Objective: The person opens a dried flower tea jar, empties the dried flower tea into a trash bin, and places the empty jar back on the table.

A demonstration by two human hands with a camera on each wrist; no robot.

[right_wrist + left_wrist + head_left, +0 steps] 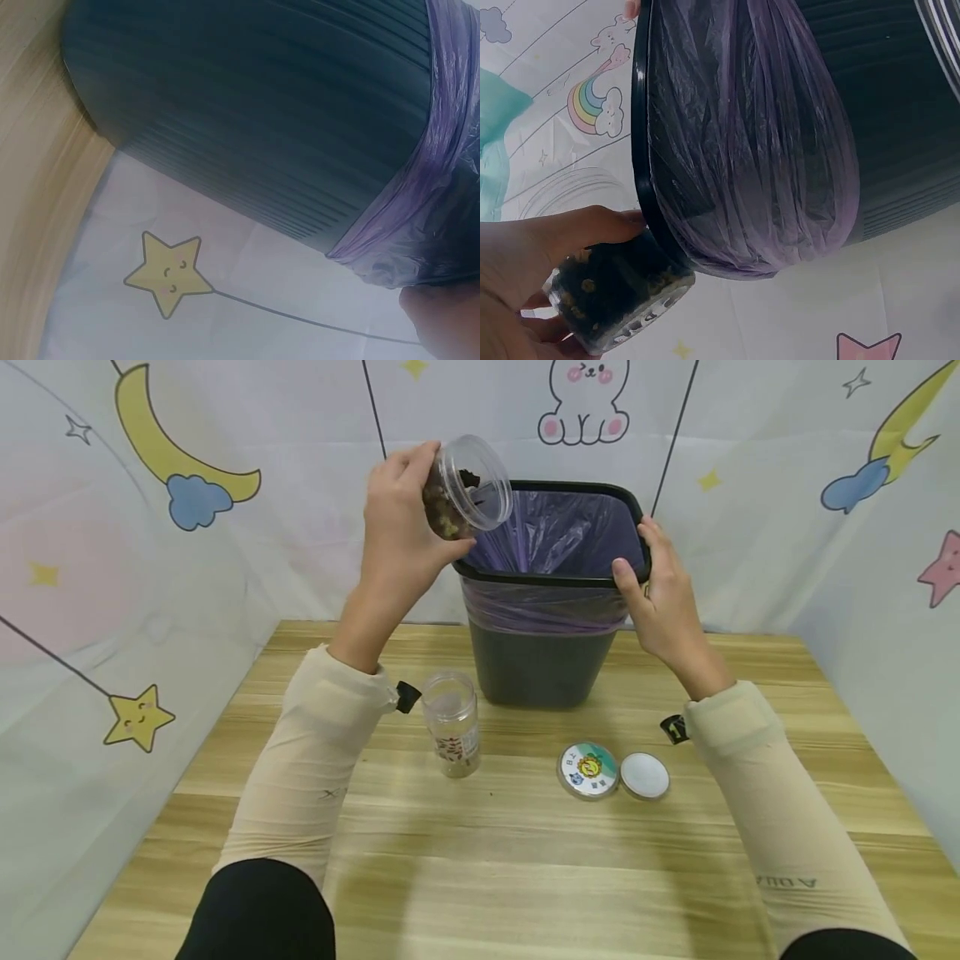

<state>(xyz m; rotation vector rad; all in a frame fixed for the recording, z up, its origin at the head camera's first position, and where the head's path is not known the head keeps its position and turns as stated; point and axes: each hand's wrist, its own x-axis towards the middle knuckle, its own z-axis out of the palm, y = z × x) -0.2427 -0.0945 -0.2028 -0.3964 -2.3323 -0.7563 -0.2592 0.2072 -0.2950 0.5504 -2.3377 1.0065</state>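
Note:
My left hand (405,518) grips a clear plastic jar (450,485) and holds it tilted, mouth to the right, over the left rim of a dark trash bin (543,660). Dark pieces mixed with yellowish-brown bits lie inside the jar, as the left wrist view of the jar (622,289) also shows. A purple bag (570,531) lines the bin and folds down over its outside. At the bin's right rim, my right hand (663,597) holds on, thumb on the front side and fingers at the far side.
An uncapped clear jar (452,727) with printed lettering stands on the wooden table (480,877), left of the bin's base. Two round lids lie to its right: one printed with a sunflower (588,770), one plain white (645,776). Patterned cloth walls (300,543) enclose the table.

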